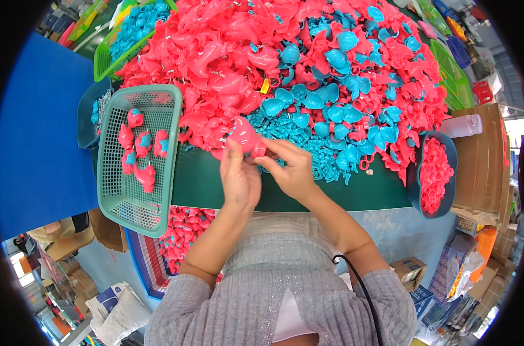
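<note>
Above the near edge of the green table, my left hand (239,180) is closed around a glossy pink plastic shell (243,132), its thumb pressed on the near side. My right hand (293,170) pinches at the shell's right side, where a small pink part (259,150) shows between finger and thumb. Whether that part is joined to the shell is hidden by the fingers. Just beyond my hands rises a big heap of pink shells (210,57), with blue curved shells (313,99) mixed into its right half. Small blue parts (325,158) lie beside my right hand.
A green mesh basket (176,124) on the left holds several pink-and-blue pieces (143,144). At the right edge a dark blue tub (414,190) contains small pink rings (434,176). More pink pieces (187,230) fill a crate below the table. Cardboard boxes (475,167) stand to the right.
</note>
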### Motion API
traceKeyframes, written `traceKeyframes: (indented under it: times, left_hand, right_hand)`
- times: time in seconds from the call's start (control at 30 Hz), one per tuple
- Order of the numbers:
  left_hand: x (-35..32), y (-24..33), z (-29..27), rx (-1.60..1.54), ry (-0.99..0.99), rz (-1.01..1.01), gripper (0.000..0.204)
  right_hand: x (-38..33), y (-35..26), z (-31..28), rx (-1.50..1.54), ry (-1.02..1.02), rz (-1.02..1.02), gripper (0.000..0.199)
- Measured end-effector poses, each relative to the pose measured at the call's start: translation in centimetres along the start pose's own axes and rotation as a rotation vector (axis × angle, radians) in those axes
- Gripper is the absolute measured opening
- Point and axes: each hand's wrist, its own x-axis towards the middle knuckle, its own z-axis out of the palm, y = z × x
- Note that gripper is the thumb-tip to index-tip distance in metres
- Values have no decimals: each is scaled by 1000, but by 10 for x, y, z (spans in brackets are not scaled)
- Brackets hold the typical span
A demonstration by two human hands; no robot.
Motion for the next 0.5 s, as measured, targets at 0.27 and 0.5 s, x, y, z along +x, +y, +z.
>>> traceKeyframes:
  times: [0.27,0.5]
  left_hand:
    - [42,98,-33,-279,282,304,74]
    - [14,23,-29,39,233,-9,37]
  right_hand:
    - [52,21,-21,-386,56,-59,39]
    - [87,12,34,-965,-61,-572,37]
